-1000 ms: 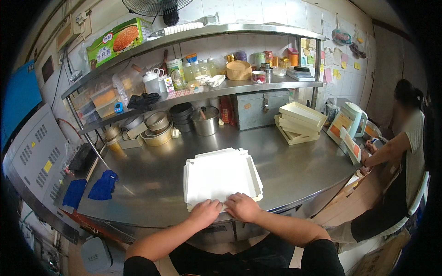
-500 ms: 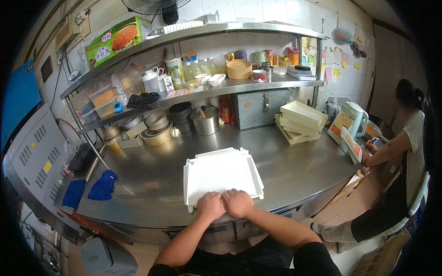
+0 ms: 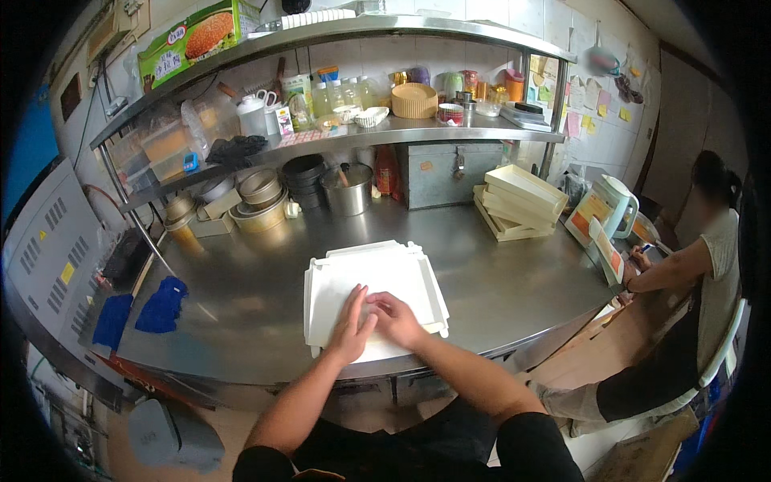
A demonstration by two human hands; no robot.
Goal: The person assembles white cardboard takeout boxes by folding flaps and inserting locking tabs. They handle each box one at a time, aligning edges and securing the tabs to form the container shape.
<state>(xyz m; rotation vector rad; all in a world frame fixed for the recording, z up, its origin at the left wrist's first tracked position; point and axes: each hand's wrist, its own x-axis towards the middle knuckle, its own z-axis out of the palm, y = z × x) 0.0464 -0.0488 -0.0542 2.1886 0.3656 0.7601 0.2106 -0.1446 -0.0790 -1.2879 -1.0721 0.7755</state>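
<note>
A stack of shallow white plastic trays point(image 3: 365, 273) lies near the front edge of the steel table. Over the near half of the top tray is my left hand point(image 3: 350, 328), its fingers stretched out and pointing away from me. Close beside it, my right hand point(image 3: 397, 321) has loosely curved fingers, with the fingertips by the left hand's fingers. I see nothing held in either hand. Whether the hands touch the tray or each other is not certain, and they hide part of the tray's near side.
Cream trays point(image 3: 522, 201) are piled at the back right, by a grey metal box point(image 3: 446, 178). A steel pot point(image 3: 348, 193) and round pans point(image 3: 261, 201) stand at the back left. Blue cloths point(image 3: 162, 305) lie at the left edge. A seated person point(image 3: 683, 305) works at the right.
My hands have come off the trays' near edge and moved forward over the top tray. Their fingers have opened out from a closed grip. The view has shifted slightly.
</note>
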